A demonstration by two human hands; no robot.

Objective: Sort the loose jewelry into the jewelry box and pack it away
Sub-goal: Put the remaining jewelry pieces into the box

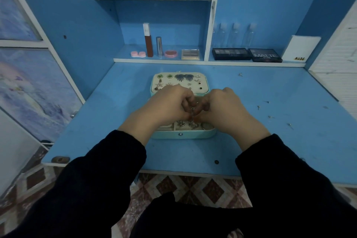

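Dark sleeves (96, 170) at lower frame. At centre we see left hand (166, 106) and right hand (229, 110) close together over open box (193, 135). Fingers of both curled, pinching small silver piece (192, 109) between them; its kind we cannot tell. More silver bits (181, 123) in box's front compartments, just below fingertips. Lid (204, 84) lies back behind hands, earrings pinned in rows. Right of frame: loose studs (270, 117) scattered on desk (96, 112), well apart from box. Upper right: two dark palettes (229, 53) on shelf.
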